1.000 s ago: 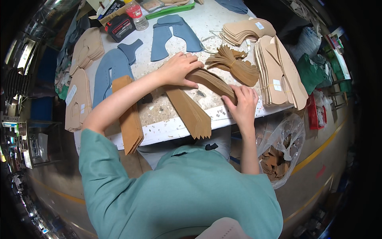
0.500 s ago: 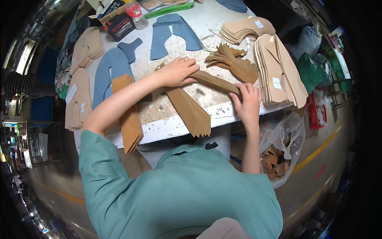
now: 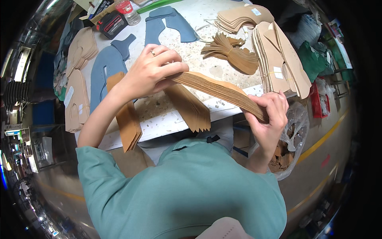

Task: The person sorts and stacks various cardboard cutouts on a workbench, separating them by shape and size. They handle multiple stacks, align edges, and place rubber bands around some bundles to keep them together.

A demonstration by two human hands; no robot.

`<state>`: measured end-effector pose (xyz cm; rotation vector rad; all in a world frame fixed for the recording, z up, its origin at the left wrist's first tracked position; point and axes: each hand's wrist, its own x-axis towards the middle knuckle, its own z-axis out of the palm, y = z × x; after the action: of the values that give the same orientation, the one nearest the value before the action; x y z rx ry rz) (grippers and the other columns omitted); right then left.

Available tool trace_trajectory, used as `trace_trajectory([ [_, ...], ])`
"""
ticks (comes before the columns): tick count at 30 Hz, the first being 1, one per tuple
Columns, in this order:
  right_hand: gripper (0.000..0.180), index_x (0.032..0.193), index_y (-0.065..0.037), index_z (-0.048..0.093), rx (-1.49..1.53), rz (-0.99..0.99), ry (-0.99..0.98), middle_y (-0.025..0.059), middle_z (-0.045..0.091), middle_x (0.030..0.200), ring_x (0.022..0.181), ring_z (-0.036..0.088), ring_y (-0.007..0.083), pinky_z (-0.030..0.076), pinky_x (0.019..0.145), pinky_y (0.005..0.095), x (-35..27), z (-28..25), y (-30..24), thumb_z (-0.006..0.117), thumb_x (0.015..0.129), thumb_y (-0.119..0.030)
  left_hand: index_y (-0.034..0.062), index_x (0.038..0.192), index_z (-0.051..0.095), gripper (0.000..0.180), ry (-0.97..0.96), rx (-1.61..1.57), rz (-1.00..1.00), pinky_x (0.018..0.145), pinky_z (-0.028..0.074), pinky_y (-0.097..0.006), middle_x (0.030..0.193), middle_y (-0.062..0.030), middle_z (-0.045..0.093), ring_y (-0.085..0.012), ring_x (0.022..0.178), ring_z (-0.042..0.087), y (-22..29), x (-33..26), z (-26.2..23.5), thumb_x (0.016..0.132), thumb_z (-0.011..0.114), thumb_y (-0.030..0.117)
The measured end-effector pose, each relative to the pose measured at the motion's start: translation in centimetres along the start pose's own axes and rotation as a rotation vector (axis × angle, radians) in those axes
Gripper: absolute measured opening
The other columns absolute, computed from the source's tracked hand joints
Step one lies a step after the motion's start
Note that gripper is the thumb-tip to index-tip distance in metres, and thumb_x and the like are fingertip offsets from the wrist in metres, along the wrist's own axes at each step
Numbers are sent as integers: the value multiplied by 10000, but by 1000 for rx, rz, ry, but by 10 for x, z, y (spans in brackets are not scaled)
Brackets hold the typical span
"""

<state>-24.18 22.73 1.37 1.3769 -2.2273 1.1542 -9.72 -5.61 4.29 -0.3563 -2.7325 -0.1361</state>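
My right hand (image 3: 270, 113), right of centre in the frame, pinches the lower end of a stack of brown strips (image 3: 217, 91) between thumb and fingers. The stack's long axis slopes from there up and left to my left hand (image 3: 153, 69), which grips the other end above centre; my right hand is the one nearer my body. My left fingers cover that end, so I can't make out its tip. Below the stack, a fanned brown pile (image 3: 189, 106) pokes past the front edge of the desk (image 3: 159, 126), its top hidden. My left forearm crosses an orange-brown pile (image 3: 129, 129). Farther off, upper right, lies a tied brown bundle (image 3: 240, 57); a green tray (image 3: 159, 5) is cut off at the top.
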Motion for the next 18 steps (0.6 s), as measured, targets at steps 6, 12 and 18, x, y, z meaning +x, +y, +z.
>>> trace_trajectory([
  [6,307,919,-106,704,41,46,-39,32,605,802,816,583,216,373,984,403,-1,3,-1,776,622,-88,128,1059,642,511,2,-49,-19,896,417,-395,1000,-33,585,-264,984,552,-6,-6,-4,567,770,74],
  [12,290,1103,-49,676,344,480,-229,128,674,947,839,647,217,502,761,323,-2,35,25,702,830,-143,82,1054,616,260,-137,-804,-462,763,487,-289,940,-21,614,-119,862,591,-56,11,25,828,721,154],
  [18,352,1169,-44,648,61,300,-227,115,658,985,877,630,230,489,793,335,-9,65,56,696,837,-149,121,1196,594,440,-349,-436,-537,797,481,-313,972,-63,607,-159,895,583,-85,31,90,815,747,278],
])
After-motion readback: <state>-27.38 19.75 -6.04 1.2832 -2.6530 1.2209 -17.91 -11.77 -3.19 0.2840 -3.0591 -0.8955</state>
